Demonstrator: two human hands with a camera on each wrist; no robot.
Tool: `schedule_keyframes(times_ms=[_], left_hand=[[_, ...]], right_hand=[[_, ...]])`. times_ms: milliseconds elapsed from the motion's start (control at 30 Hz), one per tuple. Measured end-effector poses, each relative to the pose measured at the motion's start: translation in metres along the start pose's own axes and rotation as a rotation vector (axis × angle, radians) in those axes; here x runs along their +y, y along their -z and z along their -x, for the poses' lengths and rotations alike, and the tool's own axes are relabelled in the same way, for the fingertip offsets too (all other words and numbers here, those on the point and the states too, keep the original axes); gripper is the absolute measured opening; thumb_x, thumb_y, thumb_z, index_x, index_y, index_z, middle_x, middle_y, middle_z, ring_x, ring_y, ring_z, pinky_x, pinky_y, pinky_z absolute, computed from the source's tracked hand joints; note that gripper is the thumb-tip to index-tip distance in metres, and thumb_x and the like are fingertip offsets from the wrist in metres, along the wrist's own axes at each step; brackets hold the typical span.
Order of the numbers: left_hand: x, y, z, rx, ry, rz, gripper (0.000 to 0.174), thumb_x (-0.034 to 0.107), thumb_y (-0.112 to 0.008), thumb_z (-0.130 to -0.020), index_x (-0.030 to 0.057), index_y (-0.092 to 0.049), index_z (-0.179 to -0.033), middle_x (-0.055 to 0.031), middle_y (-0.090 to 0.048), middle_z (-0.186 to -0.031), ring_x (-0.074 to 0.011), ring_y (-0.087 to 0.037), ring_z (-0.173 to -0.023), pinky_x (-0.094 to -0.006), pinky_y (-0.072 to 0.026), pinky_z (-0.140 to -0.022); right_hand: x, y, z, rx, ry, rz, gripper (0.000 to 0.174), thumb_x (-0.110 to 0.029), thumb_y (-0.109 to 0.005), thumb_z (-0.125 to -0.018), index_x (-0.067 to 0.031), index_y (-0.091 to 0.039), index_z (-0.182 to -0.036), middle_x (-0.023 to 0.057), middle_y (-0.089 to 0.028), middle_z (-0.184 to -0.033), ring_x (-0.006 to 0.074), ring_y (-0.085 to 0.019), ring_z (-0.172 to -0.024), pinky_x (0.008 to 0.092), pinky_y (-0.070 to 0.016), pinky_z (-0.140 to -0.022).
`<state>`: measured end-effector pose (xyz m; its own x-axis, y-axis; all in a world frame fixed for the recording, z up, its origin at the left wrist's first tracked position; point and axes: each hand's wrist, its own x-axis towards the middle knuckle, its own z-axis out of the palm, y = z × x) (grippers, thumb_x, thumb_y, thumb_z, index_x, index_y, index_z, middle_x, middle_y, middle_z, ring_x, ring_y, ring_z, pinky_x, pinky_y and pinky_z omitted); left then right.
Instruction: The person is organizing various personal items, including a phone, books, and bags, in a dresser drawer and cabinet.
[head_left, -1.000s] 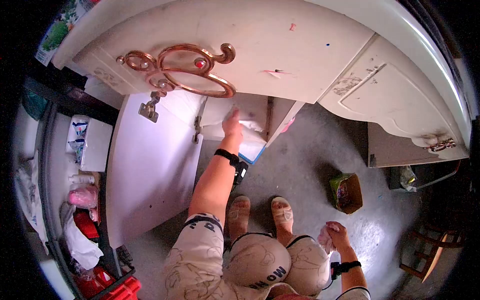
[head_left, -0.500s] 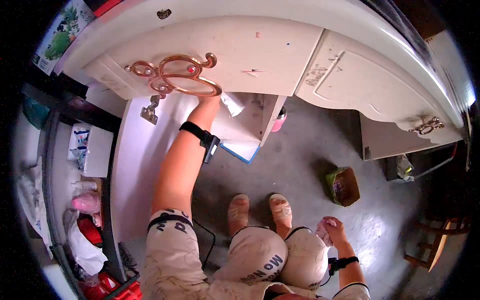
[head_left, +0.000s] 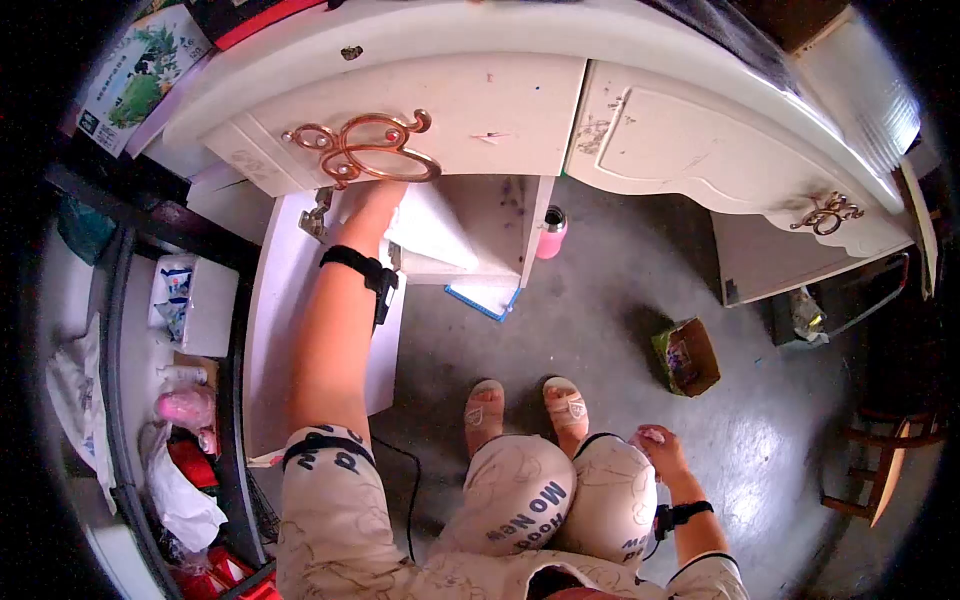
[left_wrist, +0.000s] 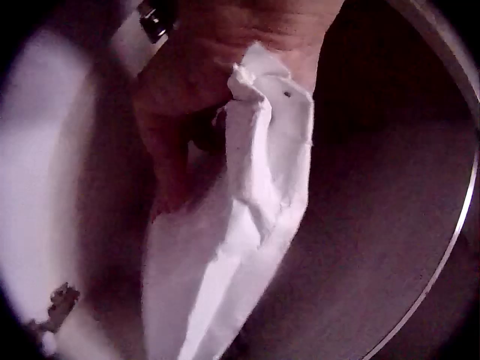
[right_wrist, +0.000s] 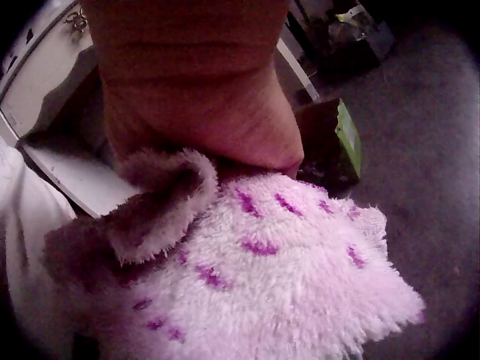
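My left hand (head_left: 383,205) reaches under the drawer front into the open cabinet, partly hidden by the copper-coloured handle (head_left: 385,150). In the left wrist view the hand (left_wrist: 225,67) grips the creased top of a white paper or bag (left_wrist: 259,202); the same white thing (head_left: 430,225) hangs down inside the cabinet in the head view. Beside my right knee, my right hand (head_left: 665,452) holds a fluffy pink cloth; close up, the right hand (right_wrist: 202,120) has its fingers hidden by the cloth (right_wrist: 285,255), which has purple marks.
An open cabinet door (head_left: 275,350) stands at the left, near a shelf box (head_left: 205,305). On the floor are a pink bottle (head_left: 551,236), a blue-edged white tray (head_left: 485,300) and a green box (head_left: 690,357). A wooden chair (head_left: 885,470) is at the right.
My left hand has moved left and behind the handle, and the white thing now hangs from it. The head view has shifted, bringing the pink bottle into fuller sight. My right hand stays by the knee.
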<state>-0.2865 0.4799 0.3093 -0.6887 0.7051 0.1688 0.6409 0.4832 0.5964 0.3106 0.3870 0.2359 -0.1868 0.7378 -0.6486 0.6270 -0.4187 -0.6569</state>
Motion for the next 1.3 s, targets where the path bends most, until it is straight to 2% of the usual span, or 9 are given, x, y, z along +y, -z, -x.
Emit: schedule_keyframes(times_ms=[133,200,500,700,833,967,1000,1100,1300], left_hand=[[0.001,0.027,0.016,-0.159,0.299,0.607,0.055,0.032,-0.057,-0.08,0.0038,-0.04,-0.124,-0.0095,-0.044,-0.124,-0.024,-0.04,-0.113,-0.0348,-0.0344,-0.094],[-0.021,0.015,0.004,-0.06,0.589,1.323,0.039,0.029,-0.061,-0.079,0.0088,-0.049,-0.11,-0.0057,-0.054,-0.105,-0.0181,-0.05,-0.095,-0.0291,-0.0413,-0.083],[-0.003,0.018,0.019,-0.124,0.396,1.182,0.041,0.021,-0.068,-0.068,0.01,-0.052,-0.105,-0.0022,-0.056,-0.096,-0.0144,-0.053,-0.084,-0.0279,-0.0443,-0.073],[0.044,0.034,0.042,-0.516,0.46,0.694,0.045,0.026,-0.071,-0.068,0.0043,-0.056,-0.105,-0.0036,-0.058,-0.1,-0.0126,-0.053,-0.09,-0.0267,-0.0452,-0.069],[0.042,0.022,0.038,-0.426,0.404,0.455,0.049,0.039,-0.065,-0.072,0.0079,-0.055,-0.109,-0.005,-0.06,-0.096,-0.0159,-0.056,-0.084,-0.0313,-0.046,-0.07],[0.024,0.014,0.029,-0.386,0.242,0.363,0.029,0.024,-0.057,-0.074,0.0049,-0.058,-0.096,-0.0071,-0.059,-0.086,-0.0155,-0.054,-0.074,-0.0334,-0.0418,-0.057],[0.035,0.02,0.041,-0.274,0.233,0.431,0.015,0.012,-0.05,-0.072,-0.0011,-0.058,-0.073,-0.008,-0.057,-0.062,-0.0166,-0.053,-0.055,-0.032,-0.0371,-0.046],[0.049,0.031,0.057,-0.213,0.24,0.36,0.015,0.01,-0.049,-0.072,-0.0016,-0.058,-0.072,-0.0089,-0.056,-0.06,-0.0173,-0.053,-0.054,-0.0318,-0.0379,-0.046],[0.057,0.068,0.1,-0.467,0.088,0.227,0.022,0.014,-0.056,-0.07,-0.0062,-0.061,-0.076,-0.0158,-0.061,-0.065,-0.0242,-0.06,-0.059,-0.0356,-0.0453,-0.053]], right_hand=[[0.01,-0.002,0.001,0.02,0.082,-0.065,0.019,-0.01,-0.058,-0.078,-0.006,-0.061,-0.097,0.0066,-0.063,-0.083,0.0146,-0.058,-0.073,0.027,-0.0484,-0.064],[0.029,0.0,-0.01,0.002,0.109,-0.075,0.019,-0.01,-0.059,-0.078,-0.0059,-0.061,-0.097,0.0068,-0.063,-0.083,0.0146,-0.058,-0.074,0.0269,-0.0484,-0.065],[0.013,-0.001,-0.008,0.031,0.104,0.075,0.021,-0.014,-0.063,-0.076,-0.0032,-0.061,-0.095,0.0073,-0.063,-0.084,0.0135,-0.057,-0.078,0.0262,-0.0476,-0.069],[0.0,-0.003,-0.001,0.005,0.092,0.051,0.021,-0.009,-0.057,-0.078,-0.0024,-0.06,-0.097,0.007,-0.063,-0.087,0.0145,-0.057,-0.078,0.0269,-0.0471,-0.071],[0.004,-0.003,-0.004,-0.011,0.011,-0.02,0.02,-0.009,-0.058,-0.078,-0.0024,-0.06,-0.097,0.0069,-0.063,-0.087,0.0139,-0.057,-0.079,0.0266,-0.0473,-0.07],[0.012,-0.004,-0.004,0.012,0.043,-0.031,0.021,-0.015,-0.063,-0.076,-0.0039,-0.061,-0.094,0.0067,-0.062,-0.083,0.0117,-0.056,-0.074,0.0258,-0.0477,-0.062],[0.022,-0.003,-0.008,0.001,0.063,-0.041,0.021,-0.014,-0.064,-0.076,-0.0036,-0.061,-0.094,0.0065,-0.062,-0.083,0.0117,-0.056,-0.074,0.0259,-0.0477,-0.063],[0.018,0.0,0.0,-0.001,0.148,-0.008,0.021,-0.013,-0.061,-0.077,-0.0028,-0.06,-0.095,0.0069,-0.062,-0.084,0.0125,-0.056,-0.076,0.0259,-0.0473,-0.066],[0.017,0.004,0.001,0.038,0.085,0.068,0.023,-0.014,-0.058,-0.076,-0.004,-0.059,-0.097,0.0082,-0.063,-0.082,0.0149,-0.057,-0.076,0.0276,-0.0465,-0.068]])
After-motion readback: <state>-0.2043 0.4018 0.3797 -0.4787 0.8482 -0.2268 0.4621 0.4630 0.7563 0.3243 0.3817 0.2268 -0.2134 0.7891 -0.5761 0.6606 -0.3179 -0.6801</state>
